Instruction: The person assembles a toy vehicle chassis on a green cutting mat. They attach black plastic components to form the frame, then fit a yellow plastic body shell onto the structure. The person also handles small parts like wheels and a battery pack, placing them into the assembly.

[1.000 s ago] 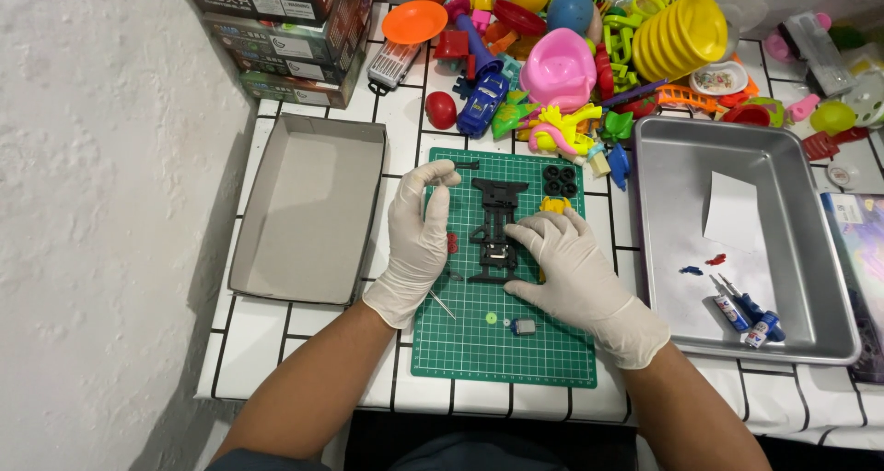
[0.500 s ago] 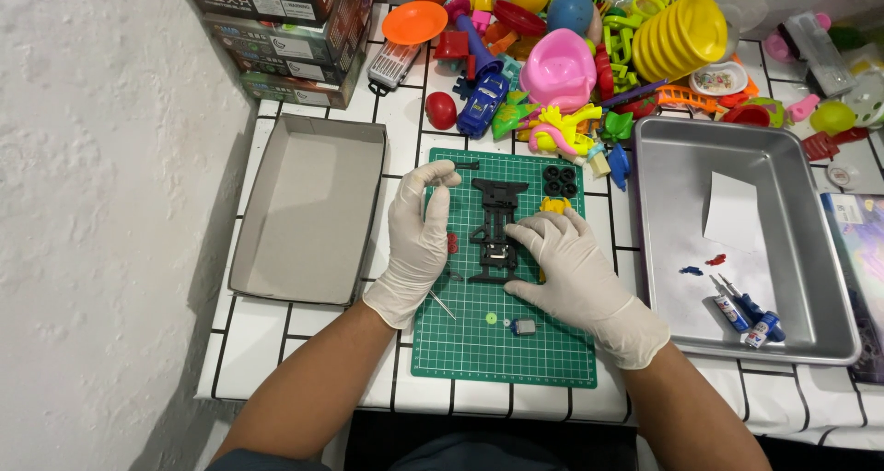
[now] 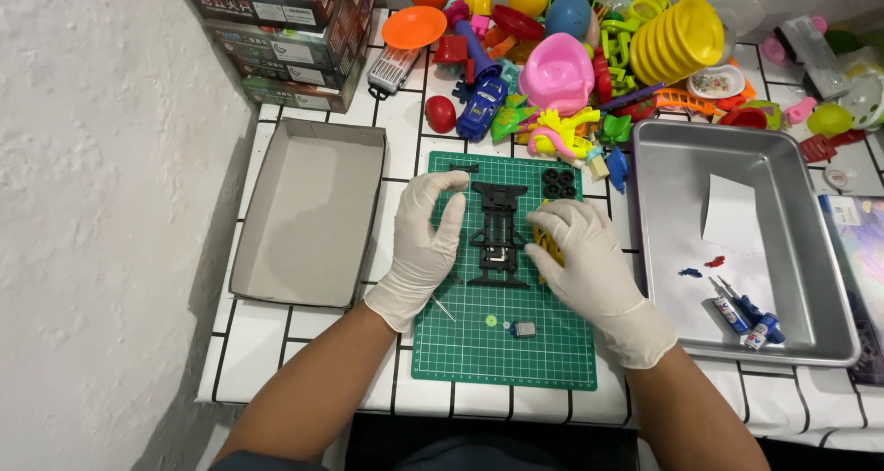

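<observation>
Black plastic item: toy car chassis (image 3: 498, 236), flat open frame w/ thin struts, lying lengthwise on green cutting mat (image 3: 502, 342), mid-upper part of mat.
Handling (est.): light, fairly stiff but thin ribs prob. snap if twisted; hard smooth plastic, may slip under gloves. Best hold, by my judgement: long side rails, pinch from both sides, not the thin cross bars.
Left hand (image 3: 425, 250): white glove, palm down on mat just left of chassis; fingers (image 3: 448, 215) spread and loosely curled, tips touching or nearly touching chassis left edge. Not clamped on anything that I can see.
Right hand (image 3: 589, 259): white glove, just right of chassis; fingers (image 3: 552, 220) bent over a yellow part (image 3: 545, 246), mostly hidden. Can't tell if it's gripped or only covered.
Chassis vs fingers: sits between the two hands, flanked both sides, flat on mat, not lifted.
Small parts on mat: four black wheels (image 3: 558, 182) at upper right corner; green gear (image 3: 491, 321) and small grey motor (image 3: 524, 328) near mat's lower middle, apart from both hands; thin metal rod (image 3: 443, 308) by left wrist.
Surrounds: grey cardboard tray (image 3: 308, 213) left of mat; metal tray (image 3: 810, 250) right, holding paper sheet and small tubes; heap of coloured plastic toys (image 3: 589, 57) behind; white tiled tabletop (image 3: 276, 342).
</observation>
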